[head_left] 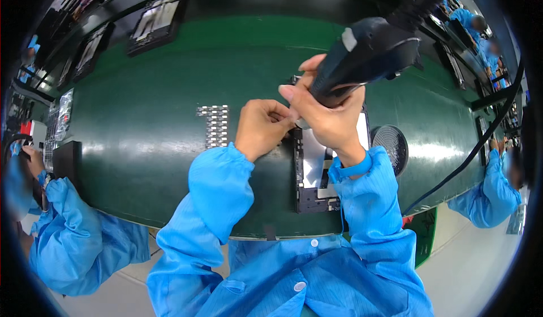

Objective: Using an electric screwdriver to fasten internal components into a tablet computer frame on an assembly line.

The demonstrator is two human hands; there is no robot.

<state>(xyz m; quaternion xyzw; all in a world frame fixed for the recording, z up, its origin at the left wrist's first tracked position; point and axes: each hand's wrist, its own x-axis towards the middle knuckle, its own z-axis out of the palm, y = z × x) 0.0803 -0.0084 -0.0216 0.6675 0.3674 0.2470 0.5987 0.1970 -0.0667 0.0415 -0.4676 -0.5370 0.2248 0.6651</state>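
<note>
My right hand (334, 113) is wrapped round the lower end of a dark electric screwdriver (362, 57), which slants down from the upper right. Its tip is hidden behind my fingers. Below it lies a flat black device housing (305, 201) with silver panels, partly covered by my right hand and sleeve. At the housing's upper left edge, my left hand (258, 127) is closed in a pinch, fingertips close to my right thumb. What the pinch holds, if anything, is too small to make out. Left of my left hand, several small metal parts (216, 126) lie in rows on the green table.
A round black mesh dish (390, 147) stands right of the housing. More device housings (158, 20) rest on the shelf at the far left. A black cable (481, 144) curves along the right side. Co-workers in blue sleeves (73, 221) sit at both sides.
</note>
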